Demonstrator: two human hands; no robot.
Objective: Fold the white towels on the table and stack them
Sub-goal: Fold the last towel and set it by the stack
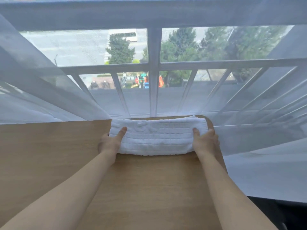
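A folded white towel (157, 138) with a ribbed weave lies at the far right corner of the wooden table (66, 163). It looks thick, as if several layers lie stacked, but I cannot tell separate towels apart. My left hand (110, 141) grips its left end, thumb on top and fingers tucked beneath. My right hand (205, 141) grips the right end the same way, thumb on top. Both forearms reach straight out from the near edge.
Sheer white curtains (41, 90) hang along the table's far edge and drape down past its right side (265, 163). Behind them is a window with white bars (153, 77). The table's rounded far right corner (209, 122) sits just beyond the towel.
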